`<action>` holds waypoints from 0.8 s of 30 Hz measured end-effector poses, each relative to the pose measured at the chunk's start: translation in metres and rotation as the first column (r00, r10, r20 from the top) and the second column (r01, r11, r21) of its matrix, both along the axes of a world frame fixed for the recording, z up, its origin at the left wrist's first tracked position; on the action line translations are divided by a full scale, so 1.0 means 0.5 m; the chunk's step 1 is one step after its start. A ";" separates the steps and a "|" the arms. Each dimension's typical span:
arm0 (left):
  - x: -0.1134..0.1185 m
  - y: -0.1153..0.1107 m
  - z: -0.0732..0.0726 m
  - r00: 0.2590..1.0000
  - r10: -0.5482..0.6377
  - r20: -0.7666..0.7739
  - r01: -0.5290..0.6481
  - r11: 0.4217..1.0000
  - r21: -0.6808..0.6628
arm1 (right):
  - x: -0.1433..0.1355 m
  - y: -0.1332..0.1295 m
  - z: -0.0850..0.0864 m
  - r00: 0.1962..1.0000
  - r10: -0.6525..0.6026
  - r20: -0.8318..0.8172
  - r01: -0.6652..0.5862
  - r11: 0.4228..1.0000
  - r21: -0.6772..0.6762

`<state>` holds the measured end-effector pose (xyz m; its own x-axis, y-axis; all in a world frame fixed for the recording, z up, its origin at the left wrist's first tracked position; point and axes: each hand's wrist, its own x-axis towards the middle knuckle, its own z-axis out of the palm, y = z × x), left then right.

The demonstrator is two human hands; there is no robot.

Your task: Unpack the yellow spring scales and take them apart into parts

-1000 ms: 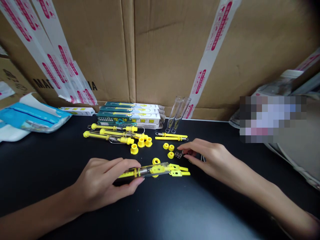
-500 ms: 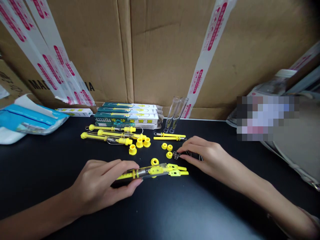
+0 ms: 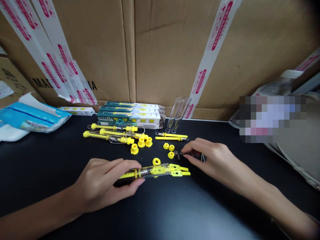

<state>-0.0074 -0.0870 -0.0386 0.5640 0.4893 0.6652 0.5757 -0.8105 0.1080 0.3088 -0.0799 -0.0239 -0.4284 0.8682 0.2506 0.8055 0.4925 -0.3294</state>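
Observation:
My left hand [image 3: 107, 185] is closed around a tube spring scale [image 3: 160, 170], a clear tube with a yellow graduated rod and a metal part inside. It points right, above two flat yellow tabbed pieces [image 3: 182, 173]. With thumb and forefinger, my right hand [image 3: 210, 155] pinches a small dark coil spring [image 3: 182, 154] just above the table. Other springs lie close by, partly hidden by the fingers. Left of them sit small yellow rings [image 3: 171, 147], and a larger yellow ring [image 3: 156, 161] lies behind the held tube. Yellow flanged caps [image 3: 141, 142] stand farther left.
Assembled spring scales [image 3: 110, 137] lie at the back left before stacked boxes [image 3: 130, 118]. Clear tubes [image 3: 177, 115] stand upright beside yellow rods with springs [image 3: 171, 138]. A blue packet [image 3: 45, 116] lies left; a plastic bottle [image 3: 275, 88] and a pale bag [image 3: 292, 140] are right.
The view has shifted slightly. My right hand has drawn a little to the right, and the bunched springs at its fingertips now look more spread. My left hand keeps its hold on the spring scale.

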 end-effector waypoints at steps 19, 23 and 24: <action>0.002 0.002 -0.002 1.000 -0.008 0.018 0.008 1.000 0.001 | -0.003 0.004 -0.025 1.000 0.008 -0.020 -0.007 0.999 0.033; 0.000 0.001 -0.003 1.000 0.002 0.008 -0.002 1.000 0.020 | -0.001 0.002 -0.024 1.000 0.003 -0.015 -0.003 1.000 0.011; 0.000 0.001 -0.002 1.000 0.001 0.004 -0.001 1.000 0.024 | 0.000 0.001 -0.023 1.000 0.001 -0.013 -0.001 1.000 0.011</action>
